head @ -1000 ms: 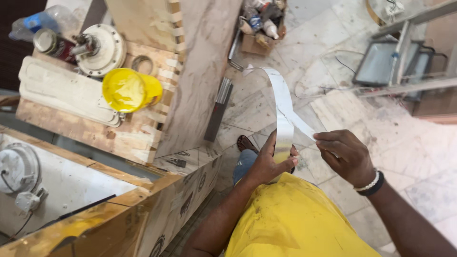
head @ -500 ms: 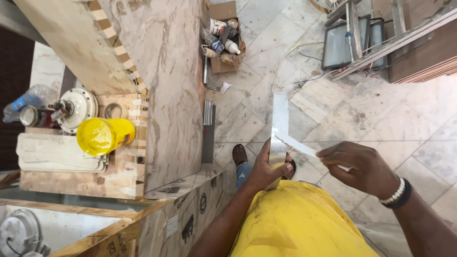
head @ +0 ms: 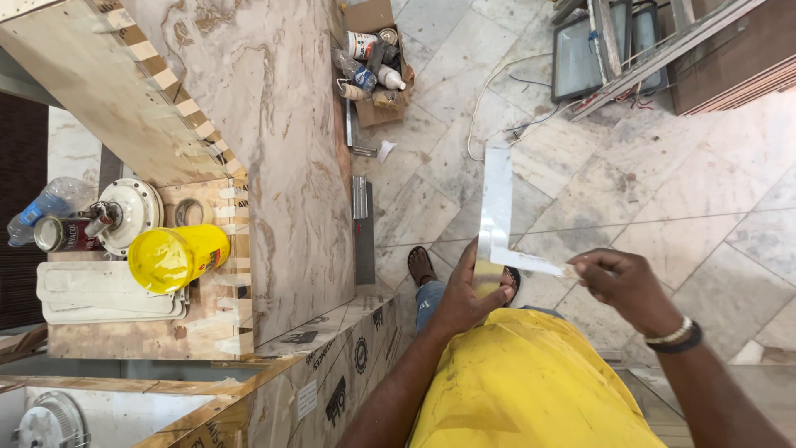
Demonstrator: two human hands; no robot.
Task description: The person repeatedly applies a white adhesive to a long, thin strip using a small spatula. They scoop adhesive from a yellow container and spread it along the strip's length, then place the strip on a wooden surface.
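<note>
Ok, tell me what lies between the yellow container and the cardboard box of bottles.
In the head view, a long marble-patterned slab lies between the yellow container and the cardboard box, its notched wooden edge beside the container.

Strip (head: pixel 497 207) now upright above left hand (head: pixel 464 294), earlier curled. Peeled film (head: pixel 531 263) longer, stretched sideways from strip toward right hand (head: pixel 626 286). Right hand farther from strip.

Both hands raised before the chest, left (head: pixel 464 292) gripping, right (head: pixel 623 284) pinching.
</note>
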